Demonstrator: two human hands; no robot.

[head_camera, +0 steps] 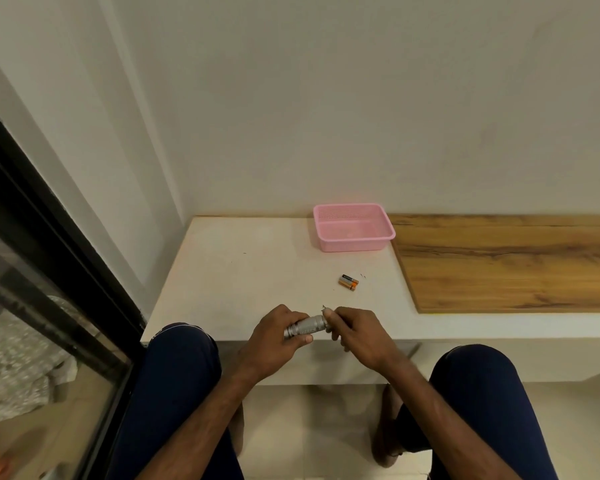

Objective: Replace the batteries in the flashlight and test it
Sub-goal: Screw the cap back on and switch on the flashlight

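- From my head camera: my left hand is wrapped round the silver flashlight, thumb under the barrel and fingers curled over the top.
- The flashlight lies roughly level, just above the near edge of the white worktop, with its wider ribbed end poking out on my left side.
- My right hand pinches the other end of the flashlight, fingertips bunched on it; I cannot tell whether a cap is on or off there, as my fingers cover it.
- Something small and thin sticks up just above my right fingertips; it is too small to make out.
- Two batteries, orange and black, lie side by side and touching on the worktop, beyond my right hand and apart from it.
- A pink basket sits farther back near the wall, past the batteries; I see nothing in it.
- A wood-grain panel lies to the right of the basket and runs off the right edge.
- My knees in dark blue trousers flank my arms, one on each side.
- A black-framed glass pane runs along my left.
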